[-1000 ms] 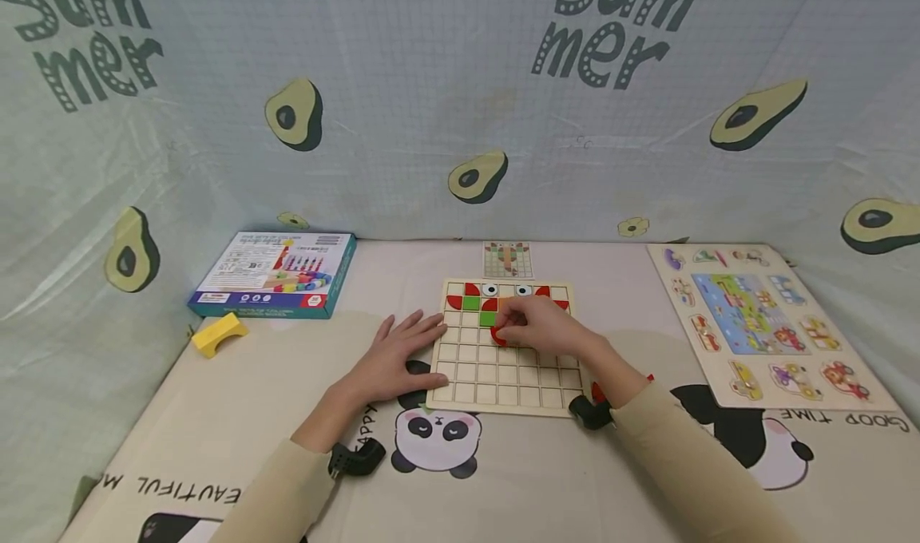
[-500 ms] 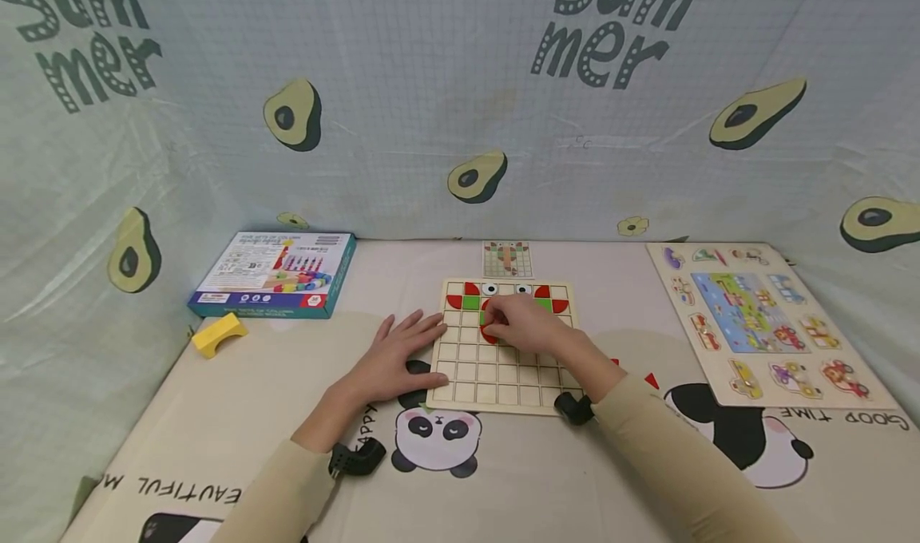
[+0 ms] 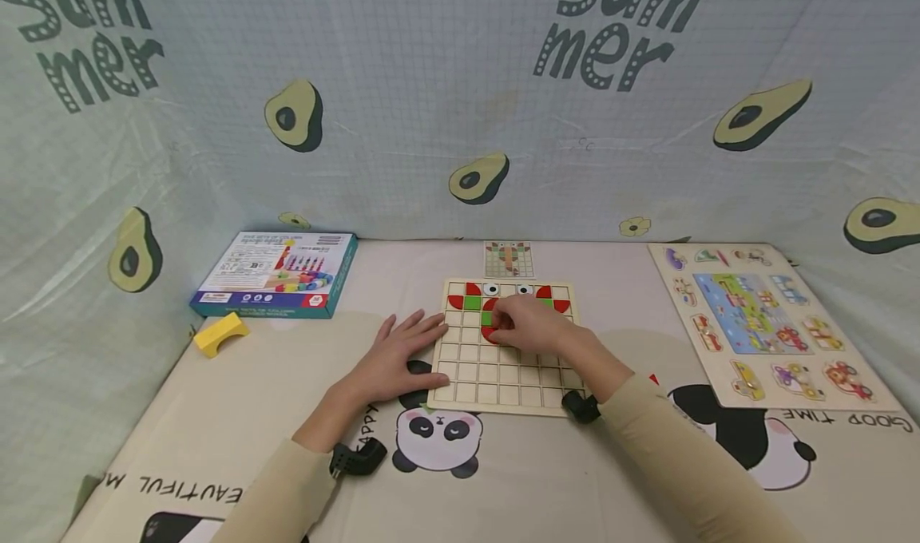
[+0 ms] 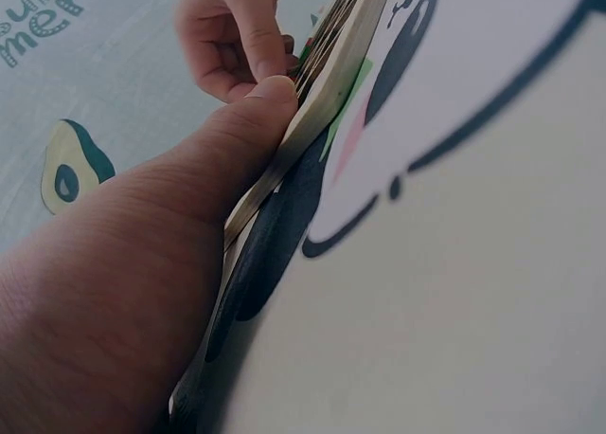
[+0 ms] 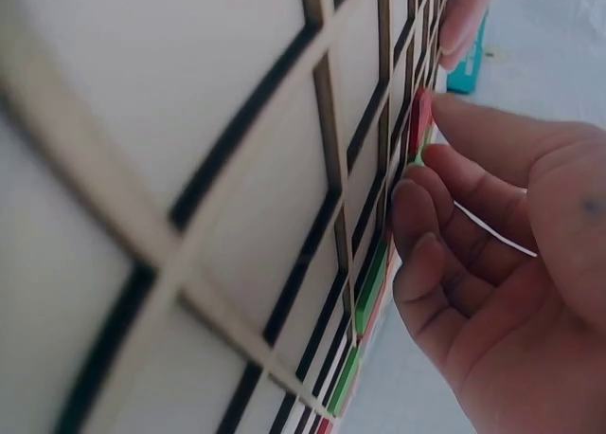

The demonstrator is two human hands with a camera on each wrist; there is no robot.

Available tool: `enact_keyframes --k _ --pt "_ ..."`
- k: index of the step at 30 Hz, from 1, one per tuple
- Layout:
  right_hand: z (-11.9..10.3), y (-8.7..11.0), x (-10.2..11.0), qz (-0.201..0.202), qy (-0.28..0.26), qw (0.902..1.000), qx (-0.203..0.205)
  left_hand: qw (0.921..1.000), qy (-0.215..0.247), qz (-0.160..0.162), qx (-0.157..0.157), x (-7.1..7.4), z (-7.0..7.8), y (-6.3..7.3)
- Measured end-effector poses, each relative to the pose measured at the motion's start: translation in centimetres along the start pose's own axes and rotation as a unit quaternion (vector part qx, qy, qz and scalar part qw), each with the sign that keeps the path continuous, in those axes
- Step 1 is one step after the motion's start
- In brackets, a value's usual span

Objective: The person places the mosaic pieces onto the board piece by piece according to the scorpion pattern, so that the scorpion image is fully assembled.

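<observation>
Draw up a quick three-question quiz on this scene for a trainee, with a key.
1. What colour is the piece that the right hand touches: A) yellow, B) red, C) blue?
2. True or false: the yellow block lies nearer the person than the teal-edged box.
3. Name what lies just beyond the far edge of the grid board.

Key: 1. B, the red piece. 2. True. 3. The small pattern card.

"Summer" marks the wall sheet; "APPY", "GOOD TIME" and "BEAUTIFUL" stand on the tablecloth.
</observation>
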State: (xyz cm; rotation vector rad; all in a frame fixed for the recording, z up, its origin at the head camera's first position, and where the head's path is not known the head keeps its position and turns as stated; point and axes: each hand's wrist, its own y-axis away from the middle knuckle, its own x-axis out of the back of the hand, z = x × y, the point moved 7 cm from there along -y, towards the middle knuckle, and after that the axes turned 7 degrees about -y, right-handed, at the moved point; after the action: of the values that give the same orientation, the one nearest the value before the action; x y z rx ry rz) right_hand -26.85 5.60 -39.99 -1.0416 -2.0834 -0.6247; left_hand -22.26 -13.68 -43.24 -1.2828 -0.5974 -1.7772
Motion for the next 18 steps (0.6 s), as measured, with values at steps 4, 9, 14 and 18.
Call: enact_keyframes --k 4,9,14,18 --pt "0.15 0.29 0.13 -0.007 -0.006 1.0000 -0.001 1.0000 -0.002 -0.002 0.003 -0.07 -0.05 -0.03" --pt "0.14 0.38 0.19 -0.008 0.001 0.9999 0.008 1.0000 -0.001 -0.002 0.005 -0.05 -0.02 0.01" --pt "0.12 0.31 0.14 -0.007 0.006 1.0000 -0.001 1.0000 0.000 -0.003 0.005 -0.04 0.11 0.05" --pt "-0.10 0.23 0.16 -0.005 0.012 0.9999 0.002 1.0000 -0.003 -0.002 0.006 -0.02 0.12 0.04"
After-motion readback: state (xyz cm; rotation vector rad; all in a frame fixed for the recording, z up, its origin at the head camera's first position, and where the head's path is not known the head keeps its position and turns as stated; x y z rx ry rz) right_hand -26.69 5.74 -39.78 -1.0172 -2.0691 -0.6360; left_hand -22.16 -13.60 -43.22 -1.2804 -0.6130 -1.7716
